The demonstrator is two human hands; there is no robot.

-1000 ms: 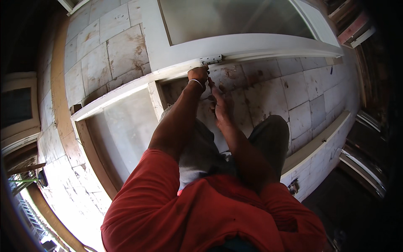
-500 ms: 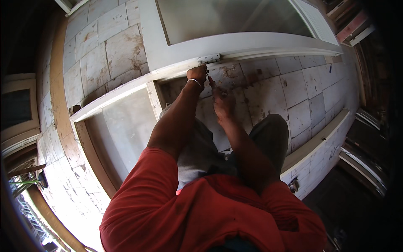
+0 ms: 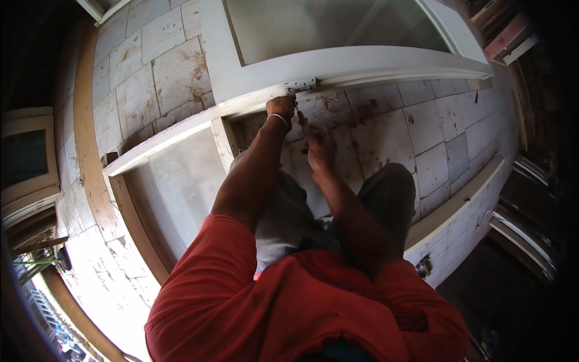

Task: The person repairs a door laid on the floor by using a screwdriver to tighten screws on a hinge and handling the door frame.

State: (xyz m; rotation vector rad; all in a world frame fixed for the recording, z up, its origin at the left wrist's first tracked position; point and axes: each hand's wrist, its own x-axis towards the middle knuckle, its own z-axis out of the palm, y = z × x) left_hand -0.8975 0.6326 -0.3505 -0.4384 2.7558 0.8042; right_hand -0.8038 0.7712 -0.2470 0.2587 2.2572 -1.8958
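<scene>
A metal hinge [image 3: 300,84] with dark holes lies where a white door panel [image 3: 274,73] meets a white wooden frame [image 3: 181,130]. My left hand [image 3: 281,107], a pale band at its wrist, is closed against the frame just below the hinge; what its fingers pinch is hidden. My right hand [image 3: 320,146] is wrapped round the handle of a screwdriver [image 3: 302,119]. Its shaft points up toward the hinge, beside my left fingertips. The tip is too small to make out.
Stained pale tiles [image 3: 431,130] cover the floor. A long white wooden bar [image 3: 452,204] lies to the right. Frosted glass [image 3: 187,184] fills the frame's lower left part. A small blue item [image 3: 476,97] lies at the far right, and a small metal object [image 3: 423,266] near the bar.
My right hand has turned a little on the screwdriver, its fingers shifting slightly left. My left hand has moved very slightly left. The hinge and frame stay in place.
</scene>
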